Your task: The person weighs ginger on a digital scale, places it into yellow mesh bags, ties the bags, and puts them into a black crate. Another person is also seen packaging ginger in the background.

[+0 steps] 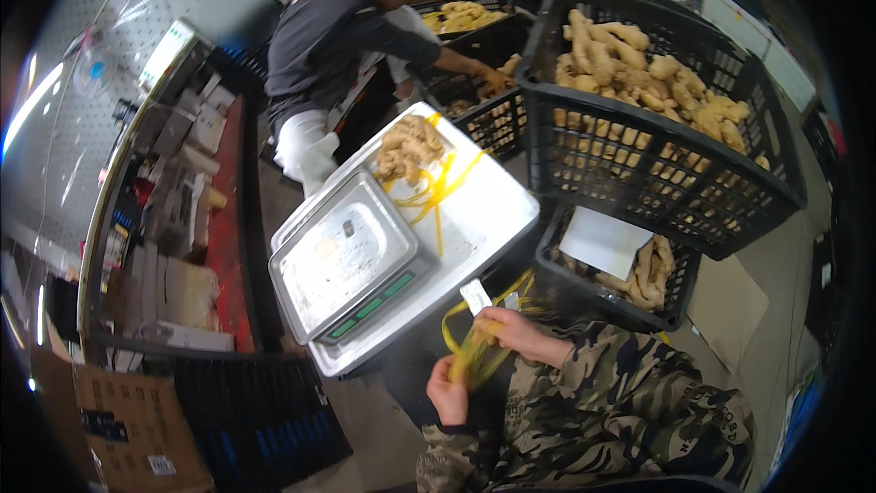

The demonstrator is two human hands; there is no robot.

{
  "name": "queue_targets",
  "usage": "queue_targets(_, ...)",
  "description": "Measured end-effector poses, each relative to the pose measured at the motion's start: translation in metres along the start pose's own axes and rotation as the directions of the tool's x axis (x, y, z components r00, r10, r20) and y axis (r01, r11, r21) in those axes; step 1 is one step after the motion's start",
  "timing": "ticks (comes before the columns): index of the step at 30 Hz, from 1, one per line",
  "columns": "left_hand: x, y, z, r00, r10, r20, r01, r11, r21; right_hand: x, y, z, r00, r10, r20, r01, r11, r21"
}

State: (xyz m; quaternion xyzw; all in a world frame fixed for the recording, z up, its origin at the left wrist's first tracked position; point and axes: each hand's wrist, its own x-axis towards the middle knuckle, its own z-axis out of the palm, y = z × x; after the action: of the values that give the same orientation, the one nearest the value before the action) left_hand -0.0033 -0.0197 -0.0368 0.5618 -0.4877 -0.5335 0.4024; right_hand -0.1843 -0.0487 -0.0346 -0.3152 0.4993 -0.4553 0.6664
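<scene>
Both hands hold a yellow mesh net bag [479, 359] low in front of my camouflage jacket. My left hand [449, 390] grips its lower left part, while my right hand [510, 330] pinches it higher up, by a white tag [475, 296]. Beyond them, a white foam tray [503, 209] bears a digital weighing scale [349, 246] with a bare metal pan. Ginger root [408, 149] lies at the tray's far end, beside loose yellow net strips [438, 195].
A large black plastic crate [636, 130] of ginger stands at right, above a smaller crate [684, 294] holding ginger and a white card [606, 239]. A co-worker [342, 48] reaches into another crate [506, 116]. A red-edged shelf [229, 233] and cardboard box [137, 424] stand at left.
</scene>
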Motion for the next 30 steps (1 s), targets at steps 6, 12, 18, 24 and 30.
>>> queue_targets(6, 0.013, 0.045, -0.017, 0.941, -0.299, 0.159, 0.328, 0.69, -0.645, -0.006, 0.002, 0.001, 0.937, -0.208, 0.28, 0.22, 0.975, -0.013)
queue_targets(12, -0.02, 0.023, -0.006, 0.847, -0.299, 0.438, 0.479, 0.786, -0.39, -0.004, -0.008, 0.008, 0.939, -0.338, -0.063, 0.257, 0.813, -0.523)
queue_targets(18, 0.011, 0.017, -0.002, 0.997, -0.001, -0.075, -0.009, 0.992, -0.128, -0.017, 0.004, 0.003, 0.978, 0.029, 0.207, -0.124, 0.88, 0.46)
queue_targets(24, -0.005, 0.058, 0.007, 0.914, -0.318, 0.252, 0.403, 0.649, -0.645, -0.029, -0.03, -0.003, 0.939, -0.343, 0.016, 0.277, 0.729, -0.625)
queue_targets(30, -0.02, 0.033, 0.04, 0.9, -0.307, 0.309, 0.3, 0.951, 0.071, -0.024, -0.017, -0.02, 0.932, -0.344, -0.116, 0.305, 0.916, -0.261)
